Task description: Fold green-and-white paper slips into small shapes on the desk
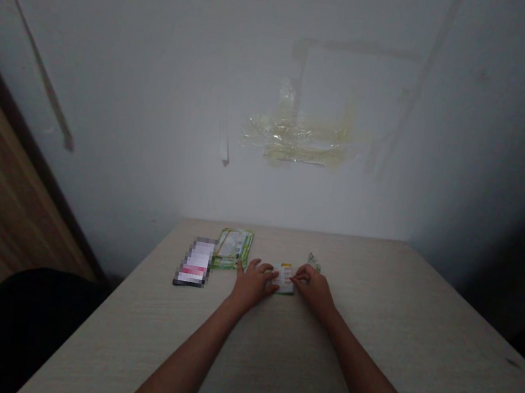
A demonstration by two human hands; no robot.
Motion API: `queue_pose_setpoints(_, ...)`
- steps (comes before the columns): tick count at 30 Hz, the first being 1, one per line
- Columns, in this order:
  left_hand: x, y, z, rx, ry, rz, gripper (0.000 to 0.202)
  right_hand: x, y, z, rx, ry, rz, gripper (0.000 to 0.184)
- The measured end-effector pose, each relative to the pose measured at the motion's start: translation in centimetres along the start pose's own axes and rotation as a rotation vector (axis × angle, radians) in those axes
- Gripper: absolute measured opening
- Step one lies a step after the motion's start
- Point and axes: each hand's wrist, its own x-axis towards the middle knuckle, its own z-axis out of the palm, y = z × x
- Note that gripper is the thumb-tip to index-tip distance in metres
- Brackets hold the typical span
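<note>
A small white packet (pixel 284 280) with green, yellow and red print lies on the table between my hands. My left hand (pixel 253 284) rests palm down with its fingers spread, the fingertips over the packet's left edge. At the packet's right edge, the thumb and fingers of my right hand (pixel 315 292) are pinched together on it. A crumpled green-and-white piece (pixel 314 261) pokes up just beyond my right hand; whether it joins the packet is hidden.
Several flat green-and-white packets (pixel 234 246) lie stacked to the left of my left hand. Beside them is a phone (pixel 196 263) with its screen lit and blurred. The pale wooden table (pixel 384 313) meets a wall (pixel 167 105) bearing peeling tape (pixel 303 139).
</note>
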Motion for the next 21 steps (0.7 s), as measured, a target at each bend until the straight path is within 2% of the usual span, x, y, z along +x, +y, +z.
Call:
queue_pose_setpoints(12, 0.1, -0.3, 0.3, -0.056, -0.015, -0.022, 0.039, 0.6, 0.1, 0.7, -0.139, 0.014, 0.002, 0.001)
queue_pose_setpoints(21, 0.2, -0.3, 0.2, -0.05, -0.032, -0.034, 0.04, 1.2, 0.2, 1.6, -0.33, 0.022, 0.031, 0.009)
